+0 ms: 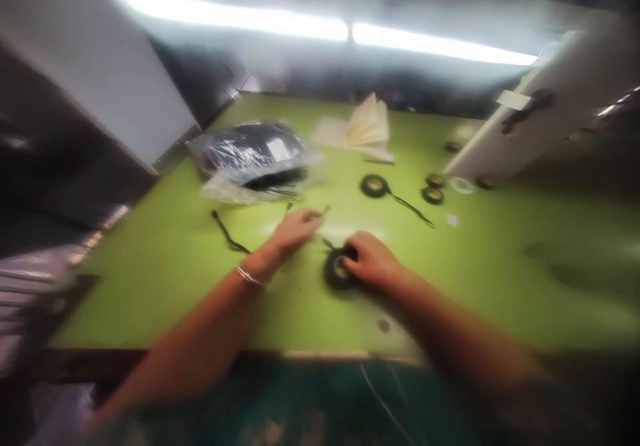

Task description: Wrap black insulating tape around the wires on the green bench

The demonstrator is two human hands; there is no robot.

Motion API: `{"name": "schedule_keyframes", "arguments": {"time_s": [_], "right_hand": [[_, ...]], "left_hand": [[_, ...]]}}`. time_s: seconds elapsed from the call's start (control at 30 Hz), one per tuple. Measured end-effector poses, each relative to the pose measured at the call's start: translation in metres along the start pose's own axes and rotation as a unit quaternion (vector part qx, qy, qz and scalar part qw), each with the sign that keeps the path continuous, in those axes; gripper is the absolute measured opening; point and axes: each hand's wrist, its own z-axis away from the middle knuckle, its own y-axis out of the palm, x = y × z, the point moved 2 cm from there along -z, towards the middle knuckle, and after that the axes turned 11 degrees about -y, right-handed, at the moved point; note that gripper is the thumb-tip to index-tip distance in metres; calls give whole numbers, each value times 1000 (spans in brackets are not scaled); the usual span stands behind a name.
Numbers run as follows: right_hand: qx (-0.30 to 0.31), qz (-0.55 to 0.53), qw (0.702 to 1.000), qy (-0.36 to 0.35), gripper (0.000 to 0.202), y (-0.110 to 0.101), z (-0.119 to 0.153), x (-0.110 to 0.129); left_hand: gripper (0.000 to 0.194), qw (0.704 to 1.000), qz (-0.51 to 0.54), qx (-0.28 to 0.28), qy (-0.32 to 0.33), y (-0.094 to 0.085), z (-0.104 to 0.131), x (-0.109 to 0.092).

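Teal clothing [300, 406], nearest; beyond it, at the green table [165, 293], one black ring [331, 275], clasped by its rim in the fingers of the right hand [374, 259], probably best steadied there; left hand [294, 230] nearby, fingers bent, any hold too blurred to tell.

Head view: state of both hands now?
Left hand: curled, too blurred to tell if holding anything.
Right hand: closed on a black ring-shaped object.

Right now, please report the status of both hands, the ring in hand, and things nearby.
Right hand gripping black ring. Left hand apart from it; anything held too blurred to tell. Corded ring beyond, touching neither hand.
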Motion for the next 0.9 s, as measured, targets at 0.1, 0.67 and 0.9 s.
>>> {"name": "schedule_keyframes", "arguments": {"time_s": [0.1,0.67,0.9], "right_hand": [[-19,-77,995,55,14,-5,-2,-6],[-5,-562,825,62,36,-14,1,-18],[32,-558,829,32,38,-10,1,-18]], "left_hand": [[36,996,76,51,14,5,5,-4],[60,959,211,190,-8,10,19,-10],[53,966,143,213,-29,19,14,-2]]}}
